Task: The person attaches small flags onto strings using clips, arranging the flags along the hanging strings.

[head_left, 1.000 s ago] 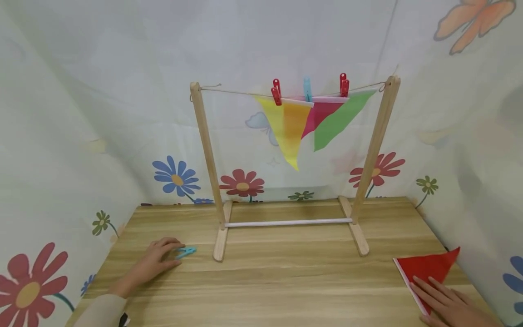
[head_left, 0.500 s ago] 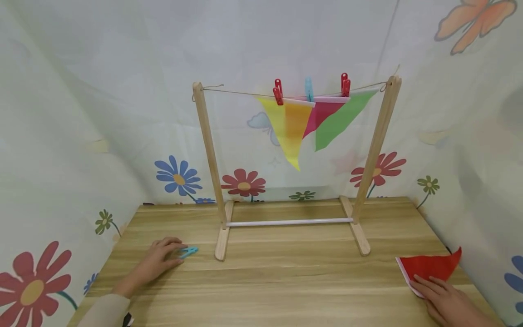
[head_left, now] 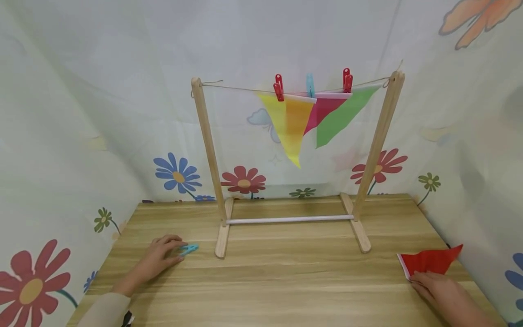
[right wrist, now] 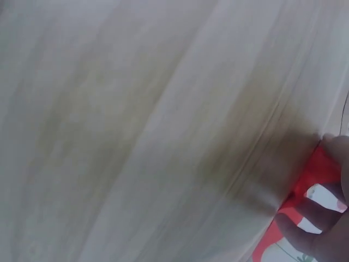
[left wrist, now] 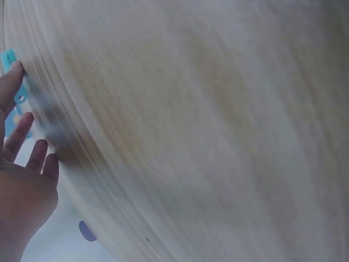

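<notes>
At the left of the table in the head view, my left hand pinches the light blue clothespin by its handle ends, thumb and fingertips on it. The left wrist view shows this clothespin by the thumb, partly hidden. Over at the right, my right hand grips the front part of a red triangular flag with a white top edge. The flag's far tip points right and stands a little off the table. In the right wrist view, red cloth shows between thumb and fingers.
A wooden stand with two posts holds a string. Yellow-orange, dark pink and green flags hang there under two red clothespins and a blue clothespin. Flower-patterned cloth surrounds the table.
My right hand has drawn its fingers in on the red flag, whose front part is now gathered under them. The left hand and its clothespin have hardly moved; the head view has shifted slightly.
</notes>
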A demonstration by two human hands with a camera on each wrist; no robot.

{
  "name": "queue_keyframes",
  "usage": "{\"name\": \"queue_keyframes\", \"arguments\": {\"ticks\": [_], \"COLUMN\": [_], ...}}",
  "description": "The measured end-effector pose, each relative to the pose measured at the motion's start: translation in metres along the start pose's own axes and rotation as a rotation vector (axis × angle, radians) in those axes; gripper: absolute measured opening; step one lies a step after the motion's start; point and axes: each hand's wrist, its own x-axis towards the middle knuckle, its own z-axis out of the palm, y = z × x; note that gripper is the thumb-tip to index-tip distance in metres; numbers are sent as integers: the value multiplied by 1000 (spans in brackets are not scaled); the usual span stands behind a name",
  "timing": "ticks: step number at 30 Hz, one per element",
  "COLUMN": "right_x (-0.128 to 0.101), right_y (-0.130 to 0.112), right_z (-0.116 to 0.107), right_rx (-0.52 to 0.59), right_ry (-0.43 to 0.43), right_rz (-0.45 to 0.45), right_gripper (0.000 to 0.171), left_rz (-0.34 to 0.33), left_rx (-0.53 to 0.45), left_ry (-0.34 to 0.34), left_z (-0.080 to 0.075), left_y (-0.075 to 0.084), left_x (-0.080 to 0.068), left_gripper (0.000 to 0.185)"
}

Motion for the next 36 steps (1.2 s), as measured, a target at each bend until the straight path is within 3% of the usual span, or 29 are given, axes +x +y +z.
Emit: {"name": "queue_keyframes", "arguments": {"ticks": [7,14,19,24,29,33,36], "right_x": [1,9,10,6,7,17,24], "right_y": [-7,-10,-10,-11,-15,-17,-20], "right_z": [-4,-8,-10,-13,-24,-37,-46], "right_rx": [33,23,-29,-89,-101,-129,-140], "right_ry": [65,-51,-29,110,289,469,508], "right_rz": [54,122,82,2,-58,-205,-256], "right_gripper": [19,25,18,13,15,12,19], "left_rz": [7,-44,-101,-145,-133,-163,-200], "left_rx": [-3,-7,-44,-100,-167,-229,-273], "left_ry": [13,-14,-9,-21,19,37,43], "left_z": [1,-2,-3,-7,-9,-15,-20], "left_y": [1,2,4,5,10,16,21], "left_x": [2,2,5,8,12,17,22], "left_gripper": [41,36,31,29,25,25,26]}}
